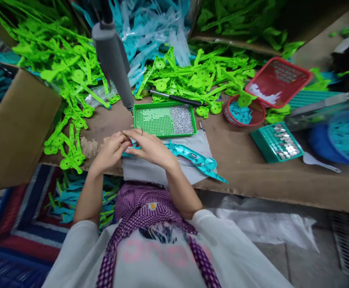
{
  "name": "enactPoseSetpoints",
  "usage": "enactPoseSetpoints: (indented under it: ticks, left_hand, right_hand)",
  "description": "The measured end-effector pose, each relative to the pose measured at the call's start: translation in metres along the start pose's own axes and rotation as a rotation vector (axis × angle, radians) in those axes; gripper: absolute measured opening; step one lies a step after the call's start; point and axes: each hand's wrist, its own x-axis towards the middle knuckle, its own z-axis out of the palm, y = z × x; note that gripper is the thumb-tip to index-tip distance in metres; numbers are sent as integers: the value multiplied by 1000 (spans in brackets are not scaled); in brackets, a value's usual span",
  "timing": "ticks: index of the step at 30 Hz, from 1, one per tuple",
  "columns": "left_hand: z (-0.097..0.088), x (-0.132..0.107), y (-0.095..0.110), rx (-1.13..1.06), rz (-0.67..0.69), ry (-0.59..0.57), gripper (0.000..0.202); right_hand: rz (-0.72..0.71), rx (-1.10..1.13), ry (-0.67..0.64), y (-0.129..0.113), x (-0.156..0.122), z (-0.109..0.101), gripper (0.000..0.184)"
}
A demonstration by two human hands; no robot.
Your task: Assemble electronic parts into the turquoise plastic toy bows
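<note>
A long teal plastic part point(189, 155), like a half shell of a toy, lies on a grey cloth point(168, 172) at the table's front edge. My left hand point(112, 149) has its fingers curled at the part's left end, gripping it there. From the right, my right hand point(150, 147) arches over the same end, its fingertips meeting those of the left. A small red piece shows between the hands, but what the right fingers pinch is hidden. Just beyond is a green perforated tray point(153, 120) with many small metal screws point(182, 119) at its right side.
A grey power screwdriver point(113, 56) hangs above the tray. Heaped bright green parts point(192, 76) line the back. To the right are a red basket point(243, 112), a teal box of metal discs point(278, 142), a white scoop point(321, 162) and a blue tub point(321, 138). Cardboard point(21, 124) stands left.
</note>
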Motion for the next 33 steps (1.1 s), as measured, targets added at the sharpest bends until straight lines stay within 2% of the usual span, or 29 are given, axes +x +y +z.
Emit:
enactPoseSetpoints:
  ticks: [2, 5, 8, 10, 14, 17, 20, 23, 29, 33]
  left_hand:
    - [10, -3, 4, -98, 15, 19, 29]
    - [23, -12, -1, -160, 9, 104, 26]
    - [29, -25, -16, -28, -84, 308, 24]
    - [30, -33, -29, 65, -150, 338, 25]
    - [35, -43, -46, 166, -196, 100, 37]
    - [38, -42, -48, 191, -219, -14, 43]
    - [38, -38, -49, 158, -229, -51, 46]
    - [35, -35, -50, 140, -230, -101, 46]
    - [33, -34, -55, 113, -250, -155, 47]
    - [32, -33, -59, 35, -225, -159, 45]
  right_hand:
    - [34, 61, -4, 8, -1, 4, 35]
    - [134, 159, 100, 26, -25, 5, 21]
    - [243, 237, 286, 43, -61, -4, 18]
    - [307, 309, 401, 53, -83, -13, 18]
    - [419, 510, 573, 71, -107, -20, 24]
    - [432, 579, 599, 75, -105, -13, 26]
    - [367, 642, 666, 70, -94, -3, 25]
    - [311, 735, 818, 67, -83, 3, 23]
    - [297, 856, 1085, 78, -70, 2, 24]
    - [275, 904, 1132, 83, -63, 4, 27]
